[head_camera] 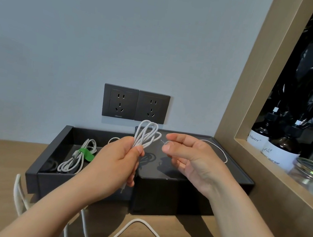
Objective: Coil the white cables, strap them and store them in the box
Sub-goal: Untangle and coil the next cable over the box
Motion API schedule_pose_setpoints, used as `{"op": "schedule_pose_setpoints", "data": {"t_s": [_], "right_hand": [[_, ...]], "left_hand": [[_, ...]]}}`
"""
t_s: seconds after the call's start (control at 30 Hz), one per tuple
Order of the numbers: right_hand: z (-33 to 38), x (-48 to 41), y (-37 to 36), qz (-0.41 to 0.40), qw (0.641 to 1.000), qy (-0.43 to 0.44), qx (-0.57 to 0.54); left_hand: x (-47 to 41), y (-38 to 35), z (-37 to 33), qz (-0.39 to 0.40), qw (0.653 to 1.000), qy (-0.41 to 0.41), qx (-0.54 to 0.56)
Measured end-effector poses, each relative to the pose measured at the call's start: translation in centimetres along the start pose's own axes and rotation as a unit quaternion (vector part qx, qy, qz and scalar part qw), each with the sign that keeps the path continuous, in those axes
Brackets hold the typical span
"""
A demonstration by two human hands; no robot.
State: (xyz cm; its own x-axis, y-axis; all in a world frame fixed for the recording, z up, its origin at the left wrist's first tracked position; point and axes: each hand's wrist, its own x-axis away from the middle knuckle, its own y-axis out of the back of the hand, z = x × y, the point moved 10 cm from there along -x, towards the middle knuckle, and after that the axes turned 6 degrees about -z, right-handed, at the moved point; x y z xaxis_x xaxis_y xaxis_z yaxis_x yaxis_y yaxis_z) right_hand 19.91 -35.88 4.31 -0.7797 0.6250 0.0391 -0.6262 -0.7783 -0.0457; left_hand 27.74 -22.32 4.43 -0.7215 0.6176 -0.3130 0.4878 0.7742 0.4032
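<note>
My left hand (119,161) grips a white cable (147,134) folded into several loops that stick up above my fist. My right hand (188,155) is beside it, thumb and forefinger pinching the thin tail of the same cable, which runs on behind the hand over the box lid (231,169). The open black box (60,141) lies to the left. Inside it rests a coiled white cable with a green strap (85,153). A loose white cable (135,234) snakes over the wooden desk near me.
Two dark wall sockets (135,104) sit on the wall behind the box. A wooden-framed niche at the right holds dark soap bottles (280,149) and a glass jar (311,172). A pale fabric cord (18,195) lies at the desk's lower left.
</note>
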Motion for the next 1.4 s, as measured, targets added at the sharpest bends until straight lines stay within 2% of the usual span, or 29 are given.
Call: {"op": "schedule_pose_setpoints", "data": {"t_s": [0.1, 0.23, 0.43, 0.6, 0.73, 0.83, 1.0, 1.1, 1.23, 1.4], "right_hand": [[0.1, 0.0, -0.2, 0.014, 1.000, -0.005, -0.012], [-0.2, 0.2, -0.9, 0.058, 0.992, -0.041, -0.104], [0.1, 0.4, -1.7, 0.101, 0.991, -0.020, -0.082], [0.6, 0.1, -1.5, 0.088, 0.995, 0.029, -0.041], [0.9, 0.1, -1.3, 0.078, 0.994, 0.061, -0.048], [1.0, 0.2, -1.7, 0.091, 0.988, 0.069, -0.100], [1.1, 0.2, -2.2, 0.100, 0.989, 0.092, -0.059], [1.0, 0.2, -2.3, 0.103, 0.989, 0.079, -0.070], [0.6, 0.0, -1.5, 0.069, 0.993, 0.068, -0.071], [1.1, 0.1, -1.0, 0.042, 0.992, 0.100, -0.059]], "left_hand": [[-0.1, 0.2, -0.1, -0.007, 1.000, -0.001, 0.002], [-0.3, 0.5, 0.1, -0.017, 1.000, 0.007, 0.016], [-0.4, 0.7, 0.4, -0.029, 0.999, 0.011, 0.014], [-0.4, 1.0, 0.6, -0.032, 0.999, 0.013, 0.030], [-0.6, 0.8, 0.8, -0.026, 0.999, 0.016, 0.039], [-0.7, 0.6, 1.4, -0.015, 0.996, 0.044, 0.071], [-0.8, 0.5, 1.6, -0.008, 0.993, 0.062, 0.102], [-0.8, 0.4, 1.8, -0.004, 0.993, 0.065, 0.103], [-0.8, 0.3, 1.8, -0.006, 0.992, 0.063, 0.105], [-0.8, 0.3, 1.8, -0.004, 0.993, 0.058, 0.099]]}}
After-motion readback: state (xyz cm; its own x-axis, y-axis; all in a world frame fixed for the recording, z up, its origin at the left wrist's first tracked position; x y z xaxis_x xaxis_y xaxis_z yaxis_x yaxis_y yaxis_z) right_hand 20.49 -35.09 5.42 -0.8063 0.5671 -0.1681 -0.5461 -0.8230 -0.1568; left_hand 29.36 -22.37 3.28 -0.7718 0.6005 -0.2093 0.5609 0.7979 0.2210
